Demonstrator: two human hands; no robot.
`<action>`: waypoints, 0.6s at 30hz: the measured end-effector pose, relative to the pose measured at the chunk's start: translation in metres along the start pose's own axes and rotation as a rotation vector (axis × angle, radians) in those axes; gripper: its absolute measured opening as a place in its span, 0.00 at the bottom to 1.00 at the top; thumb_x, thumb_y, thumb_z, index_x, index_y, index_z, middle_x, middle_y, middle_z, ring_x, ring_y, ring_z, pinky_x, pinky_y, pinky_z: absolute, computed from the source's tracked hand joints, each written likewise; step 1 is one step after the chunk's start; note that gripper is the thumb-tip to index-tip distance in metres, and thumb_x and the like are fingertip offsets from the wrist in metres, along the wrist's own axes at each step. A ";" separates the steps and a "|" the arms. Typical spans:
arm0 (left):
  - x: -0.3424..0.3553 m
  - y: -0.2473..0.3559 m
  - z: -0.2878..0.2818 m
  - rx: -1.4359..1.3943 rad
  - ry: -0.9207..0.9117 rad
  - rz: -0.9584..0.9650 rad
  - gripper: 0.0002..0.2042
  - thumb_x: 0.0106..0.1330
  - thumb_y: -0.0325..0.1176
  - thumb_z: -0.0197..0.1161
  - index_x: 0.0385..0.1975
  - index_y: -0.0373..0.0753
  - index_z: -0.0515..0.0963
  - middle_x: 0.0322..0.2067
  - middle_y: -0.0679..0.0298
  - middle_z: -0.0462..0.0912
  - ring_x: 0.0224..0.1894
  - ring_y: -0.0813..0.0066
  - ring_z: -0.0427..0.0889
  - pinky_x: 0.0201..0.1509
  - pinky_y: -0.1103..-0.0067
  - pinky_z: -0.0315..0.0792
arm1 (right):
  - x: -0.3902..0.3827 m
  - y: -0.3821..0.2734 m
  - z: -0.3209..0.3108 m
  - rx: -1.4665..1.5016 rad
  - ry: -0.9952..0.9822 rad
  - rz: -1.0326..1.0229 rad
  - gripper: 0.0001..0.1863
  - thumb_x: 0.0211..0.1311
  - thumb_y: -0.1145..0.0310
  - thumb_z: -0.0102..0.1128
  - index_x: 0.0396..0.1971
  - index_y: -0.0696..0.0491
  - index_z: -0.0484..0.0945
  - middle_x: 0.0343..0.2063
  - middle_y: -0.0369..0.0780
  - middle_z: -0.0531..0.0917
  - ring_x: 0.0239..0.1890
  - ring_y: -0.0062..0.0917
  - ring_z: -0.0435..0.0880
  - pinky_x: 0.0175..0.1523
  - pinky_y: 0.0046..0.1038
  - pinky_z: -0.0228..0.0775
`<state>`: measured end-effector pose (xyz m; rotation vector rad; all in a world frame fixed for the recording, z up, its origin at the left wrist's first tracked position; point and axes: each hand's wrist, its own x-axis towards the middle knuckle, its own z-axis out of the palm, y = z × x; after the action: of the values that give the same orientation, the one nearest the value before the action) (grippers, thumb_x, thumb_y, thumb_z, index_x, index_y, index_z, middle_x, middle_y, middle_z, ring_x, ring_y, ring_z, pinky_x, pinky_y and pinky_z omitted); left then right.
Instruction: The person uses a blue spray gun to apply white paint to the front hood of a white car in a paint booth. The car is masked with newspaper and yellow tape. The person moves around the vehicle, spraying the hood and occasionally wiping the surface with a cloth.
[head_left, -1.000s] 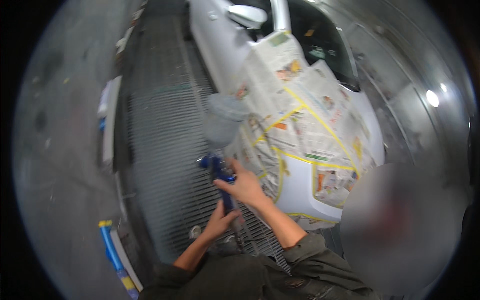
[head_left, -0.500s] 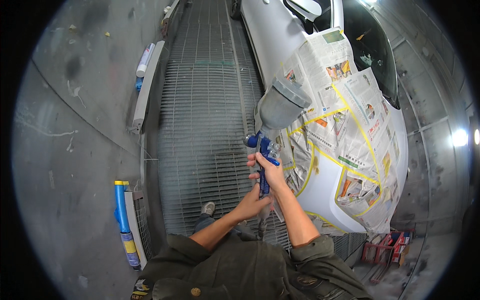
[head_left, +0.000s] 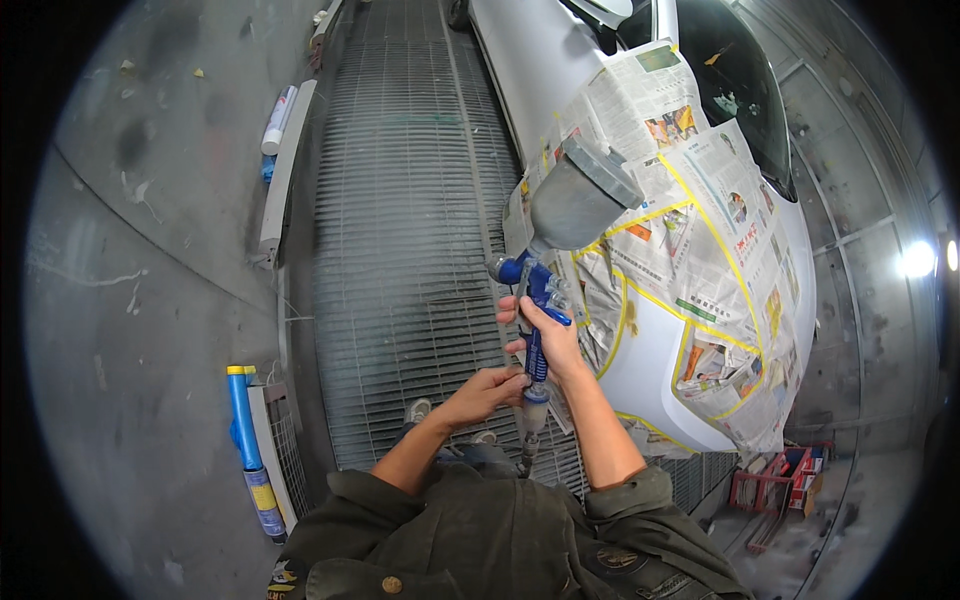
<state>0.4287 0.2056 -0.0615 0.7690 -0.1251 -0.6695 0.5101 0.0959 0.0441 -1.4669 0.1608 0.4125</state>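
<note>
My right hand (head_left: 548,335) grips a blue spray gun (head_left: 535,285) with a grey cup (head_left: 575,200) on top, tilted to the right. My left hand (head_left: 485,395) is closed at the bottom of the gun's handle, pinching it by the hose fitting (head_left: 535,405), from which a hose runs down toward my body. Behind the gun stands a white car (head_left: 510,70), its front covered with newspaper (head_left: 720,260) edged by yellow tape, leaving a white painted panel (head_left: 645,380) exposed.
I stand on a metal floor grate (head_left: 390,220). At the left are a grey wall (head_left: 130,300), ledges with a white tube (head_left: 280,120) and blue rolls (head_left: 240,420). A red rack (head_left: 765,485) sits at lower right. Bright lamps (head_left: 918,258) light the right wall.
My view has steadied after swinging. The gun's cup has shifted right and tilted further. My left hand has moved a little left and lower on the handle.
</note>
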 end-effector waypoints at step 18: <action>0.006 0.002 -0.002 0.060 0.161 -0.079 0.13 0.67 0.34 0.64 0.44 0.33 0.82 0.37 0.65 0.84 0.37 0.81 0.81 0.44 0.81 0.77 | 0.005 0.010 -0.007 -0.098 0.095 0.004 0.15 0.68 0.61 0.57 0.44 0.57 0.79 0.39 0.39 0.83 0.37 0.18 0.81 0.27 0.23 0.78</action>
<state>0.4352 0.2046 -0.0622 0.8856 0.0327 -0.6781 0.5122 0.0901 0.0324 -1.5836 0.2219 0.3577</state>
